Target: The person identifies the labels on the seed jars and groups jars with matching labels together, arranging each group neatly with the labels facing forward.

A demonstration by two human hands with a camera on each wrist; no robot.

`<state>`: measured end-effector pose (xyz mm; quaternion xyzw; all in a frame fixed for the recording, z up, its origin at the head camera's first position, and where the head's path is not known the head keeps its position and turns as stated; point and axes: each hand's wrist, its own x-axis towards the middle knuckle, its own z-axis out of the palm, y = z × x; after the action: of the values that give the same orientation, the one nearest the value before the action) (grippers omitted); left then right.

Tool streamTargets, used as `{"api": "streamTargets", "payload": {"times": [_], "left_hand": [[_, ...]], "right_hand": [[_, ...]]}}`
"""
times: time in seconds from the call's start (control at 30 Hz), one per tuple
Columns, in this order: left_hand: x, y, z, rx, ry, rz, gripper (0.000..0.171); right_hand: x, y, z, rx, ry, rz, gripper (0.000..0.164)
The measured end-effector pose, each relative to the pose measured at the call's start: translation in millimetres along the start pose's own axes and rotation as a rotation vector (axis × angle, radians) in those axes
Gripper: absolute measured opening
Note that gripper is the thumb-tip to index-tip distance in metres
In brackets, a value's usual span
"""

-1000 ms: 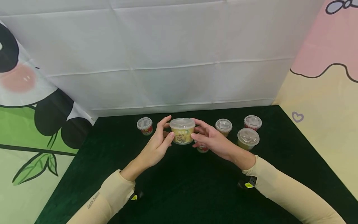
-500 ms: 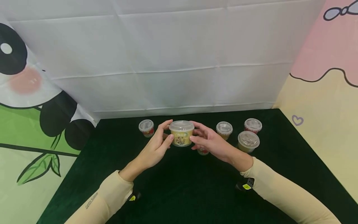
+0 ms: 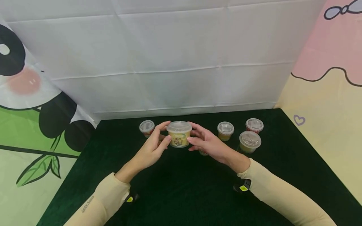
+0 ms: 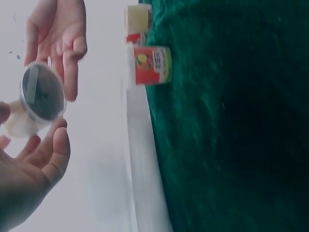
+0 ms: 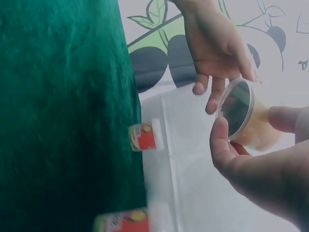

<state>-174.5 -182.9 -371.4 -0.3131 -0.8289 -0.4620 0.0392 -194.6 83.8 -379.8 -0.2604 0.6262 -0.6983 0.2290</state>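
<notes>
A lidded plastic cup with a yellow label (image 3: pixel 179 138) is held upright between both hands, raised above the table. My left hand (image 3: pixel 148 149) grips its left side, thumb in front and fingers along the lid rim. From the right, my right hand (image 3: pixel 212 144) holds it the same way. The right wrist view shows the clear underside of the cup (image 5: pixel 236 108), with the right thumb and fingers round it. A red-labelled cup (image 3: pixel 203 153) stands on the table partly hidden behind the right hand. Another small red-labelled cup (image 3: pixel 147 128) stands beyond the left hand.
On the right stand a small yellowish lidded cup (image 3: pixel 225 131), a wider lidded cup (image 3: pixel 250 142) and a red-patterned cup (image 3: pixel 254 125) behind it. A dark green cloth (image 3: pixel 181 191) covers the table. A white curtain (image 3: pixel 169 62) hangs at its back edge.
Both hands, with the yellow-labelled cup between them, have moved slightly left. More of the yellowish cup shows beside the right hand. The grip looks the same, and the standing cups have stayed put.
</notes>
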Motion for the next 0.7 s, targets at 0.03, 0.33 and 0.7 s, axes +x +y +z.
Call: {"api": "streamTargets", "payload": {"times": [0.03,0.33,0.7], "left_hand": [[-1.1,-2.4,-1.9,-0.006,-0.005,0.001,0.054],[-32.3,-33.8,-10.3,0.054,-0.068,-0.029,0.052],[-66.2,-72.0,-39.9,0.087,-0.073,-0.082,0.045]], "right_hand": [[1,2,2,0.013,-0.004,0.007,0.063],[7,28,29,0.133,-0.076,0.144,0.07],[43,65,66,0.159,-0.054,0.213,0.073]]}}
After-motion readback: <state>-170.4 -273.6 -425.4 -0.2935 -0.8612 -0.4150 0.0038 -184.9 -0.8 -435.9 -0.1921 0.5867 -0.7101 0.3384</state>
